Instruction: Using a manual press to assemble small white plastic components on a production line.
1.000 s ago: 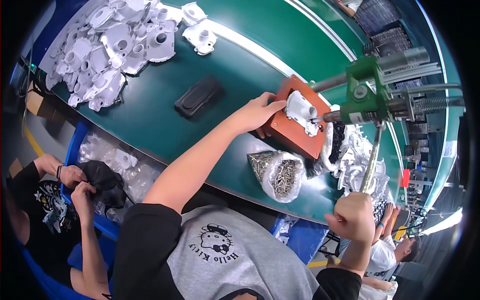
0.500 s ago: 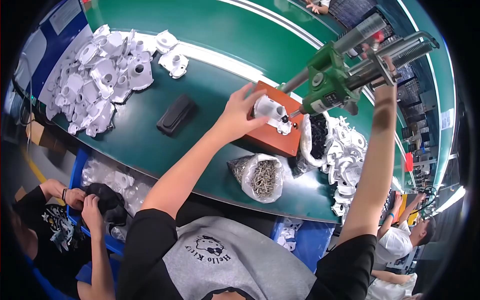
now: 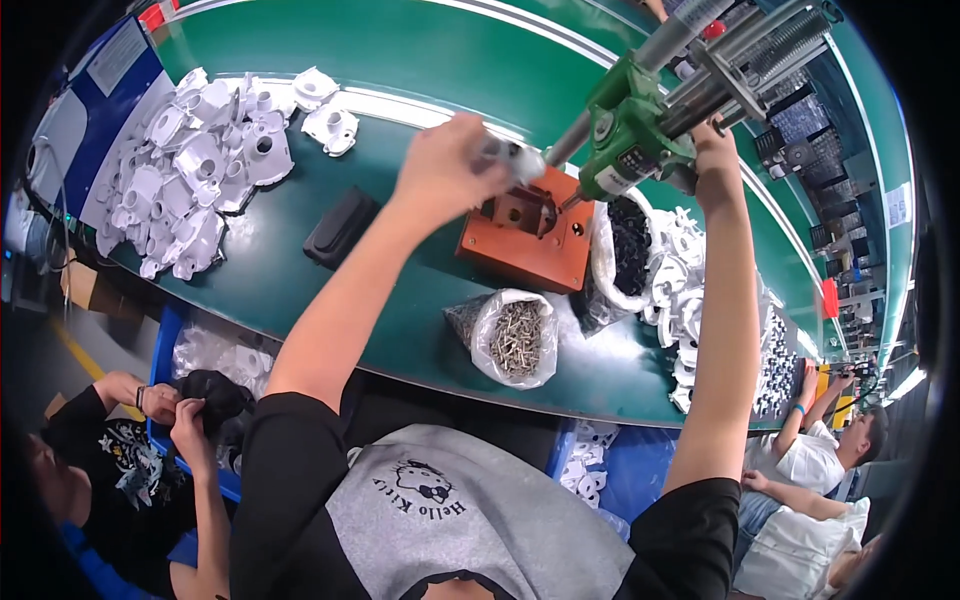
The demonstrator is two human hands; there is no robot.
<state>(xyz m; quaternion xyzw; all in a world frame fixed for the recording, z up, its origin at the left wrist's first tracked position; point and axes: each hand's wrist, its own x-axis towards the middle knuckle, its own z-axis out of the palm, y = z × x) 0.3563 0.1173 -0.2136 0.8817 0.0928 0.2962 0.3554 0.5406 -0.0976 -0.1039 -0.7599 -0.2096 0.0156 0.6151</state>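
Note:
My left hand (image 3: 447,172) is closed on a white plastic housing (image 3: 524,163), blurred by motion, lifted above the far left part of an orange fixture block (image 3: 520,245). The block's shaped recess now shows bare. Over its right side stands a green press (image 3: 632,130), its thin tip (image 3: 572,203) close above the block. My right hand (image 3: 712,148) is raised at the press's right side, its fingers curled round the handle, which is mostly hidden.
White housings lie heaped at left (image 3: 200,165) and right (image 3: 680,290). A bag of screws (image 3: 515,340) and a bag of black parts (image 3: 628,245) stand near the block. A black case (image 3: 342,228) lies left. Co-workers sit at left (image 3: 130,460) and right (image 3: 810,460).
My left hand has taken the white housing off the orange block and moved it up and to the left. My right hand has shifted left in the picture, still at the press.

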